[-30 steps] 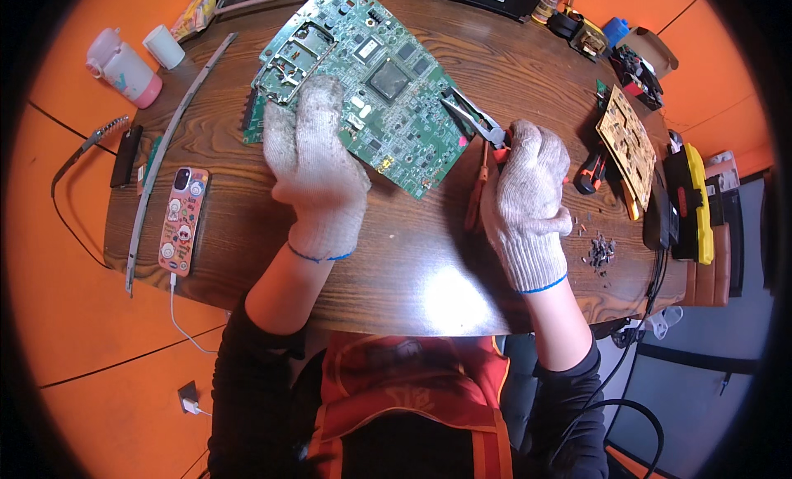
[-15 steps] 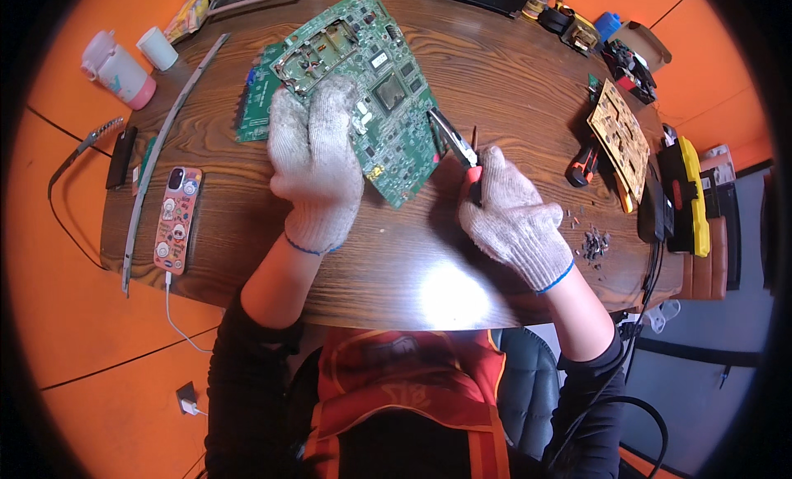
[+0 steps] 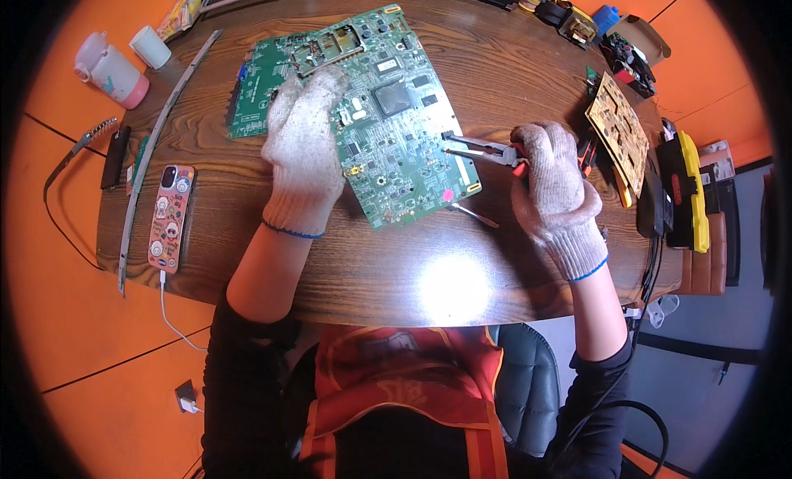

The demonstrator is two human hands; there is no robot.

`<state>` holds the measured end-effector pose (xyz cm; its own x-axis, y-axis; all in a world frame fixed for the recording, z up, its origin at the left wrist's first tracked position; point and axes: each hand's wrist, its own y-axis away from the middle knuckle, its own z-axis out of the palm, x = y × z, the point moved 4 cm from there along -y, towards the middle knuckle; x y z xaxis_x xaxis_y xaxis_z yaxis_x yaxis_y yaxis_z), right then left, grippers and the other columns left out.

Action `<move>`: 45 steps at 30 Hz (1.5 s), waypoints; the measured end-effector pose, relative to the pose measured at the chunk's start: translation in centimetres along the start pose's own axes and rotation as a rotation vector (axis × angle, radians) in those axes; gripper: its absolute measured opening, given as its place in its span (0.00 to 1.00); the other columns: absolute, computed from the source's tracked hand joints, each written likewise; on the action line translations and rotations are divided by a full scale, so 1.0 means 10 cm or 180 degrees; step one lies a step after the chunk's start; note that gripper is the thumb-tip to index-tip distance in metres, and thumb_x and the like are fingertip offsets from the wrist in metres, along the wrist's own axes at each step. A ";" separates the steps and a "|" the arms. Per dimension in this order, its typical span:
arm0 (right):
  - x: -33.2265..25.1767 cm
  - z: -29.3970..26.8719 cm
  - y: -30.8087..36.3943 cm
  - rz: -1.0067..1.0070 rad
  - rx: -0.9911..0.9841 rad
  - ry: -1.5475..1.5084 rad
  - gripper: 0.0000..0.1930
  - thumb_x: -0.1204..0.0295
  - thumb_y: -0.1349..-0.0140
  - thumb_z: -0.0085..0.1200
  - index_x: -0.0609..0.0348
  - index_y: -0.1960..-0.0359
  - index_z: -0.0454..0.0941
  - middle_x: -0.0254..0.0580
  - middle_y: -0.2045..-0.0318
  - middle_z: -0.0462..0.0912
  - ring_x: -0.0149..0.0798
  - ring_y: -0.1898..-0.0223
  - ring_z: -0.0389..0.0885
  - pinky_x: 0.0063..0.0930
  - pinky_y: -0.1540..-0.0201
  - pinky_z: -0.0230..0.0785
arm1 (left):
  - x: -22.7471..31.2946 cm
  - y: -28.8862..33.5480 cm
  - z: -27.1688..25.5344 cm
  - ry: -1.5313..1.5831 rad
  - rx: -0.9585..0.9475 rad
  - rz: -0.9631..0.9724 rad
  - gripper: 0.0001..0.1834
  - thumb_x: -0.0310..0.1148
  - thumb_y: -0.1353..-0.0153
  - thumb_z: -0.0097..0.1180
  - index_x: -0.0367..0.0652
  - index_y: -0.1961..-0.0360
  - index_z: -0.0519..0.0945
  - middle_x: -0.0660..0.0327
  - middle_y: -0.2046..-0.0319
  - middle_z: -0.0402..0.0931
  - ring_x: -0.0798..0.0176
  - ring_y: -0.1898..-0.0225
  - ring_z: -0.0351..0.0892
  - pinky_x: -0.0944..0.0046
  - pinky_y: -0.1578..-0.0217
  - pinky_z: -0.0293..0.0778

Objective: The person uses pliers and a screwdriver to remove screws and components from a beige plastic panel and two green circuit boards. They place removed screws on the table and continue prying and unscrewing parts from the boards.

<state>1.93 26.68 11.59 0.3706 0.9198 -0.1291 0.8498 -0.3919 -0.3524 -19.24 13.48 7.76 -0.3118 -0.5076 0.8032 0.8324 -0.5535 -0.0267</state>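
A large green circuit board with chips and a metal frame lies tilted toward me on the wooden table. Its left edge is gripped by my left hand, in a white knit glove with fingers bent over the board. In my right hand, also gloved, are long-nosed pliers with red handles. Their jaws meet a small dark part near the board's right edge; whether they are closed on it I cannot tell. Partly under the big board, a second green board shows at the left. A thin screwdriver-like tool lies by the lower right corner.
At the right lean a tan circuit board and a yellow-black case. A phone on a white cable and a long metal strip lie left. A pink-white bottle and white cup stand behind them.
The big board has flattened and turned, its right side now swung nearer to me. My right hand has moved right and up, with the pliers now pointing left. My left hand has shifted slightly left.
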 end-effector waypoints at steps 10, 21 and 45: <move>0.07 0.07 -0.10 -0.0554 0.0043 0.0182 0.25 0.83 0.58 0.56 0.58 0.53 0.69 0.52 0.55 0.72 0.57 0.50 0.72 0.43 0.49 0.68 | -0.01 0.01 0.03 -0.0447 -0.0065 0.0012 0.16 0.29 0.35 0.47 0.30 0.50 0.74 0.55 0.57 0.79 0.61 0.57 0.80 0.63 0.52 0.77; 0.01 0.03 -0.15 -0.0392 -0.1333 0.0962 0.18 0.70 0.51 0.57 0.55 0.58 0.70 0.46 0.61 0.76 0.48 0.53 0.77 0.43 0.61 0.76 | -0.04 -0.05 -0.04 -0.0859 -0.0113 -0.0340 0.32 0.32 0.41 0.59 0.25 0.39 0.66 0.53 0.54 0.78 0.63 0.55 0.79 0.65 0.52 0.76; -0.19 0.16 0.09 0.0229 -0.1985 0.0508 0.14 0.65 0.46 0.55 0.56 0.61 0.68 0.52 0.66 0.78 0.54 0.60 0.80 0.49 0.62 0.74 | 0.02 0.11 0.07 -0.1231 0.0133 -0.0121 0.34 0.32 0.41 0.58 0.20 0.38 0.62 0.49 0.56 0.81 0.60 0.53 0.80 0.66 0.49 0.75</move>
<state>1.39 24.58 10.01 0.4450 0.8952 0.0239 0.8612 -0.4351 0.2629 -18.10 13.20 8.29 -0.1535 -0.1964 0.9684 0.8440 -0.5357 0.0251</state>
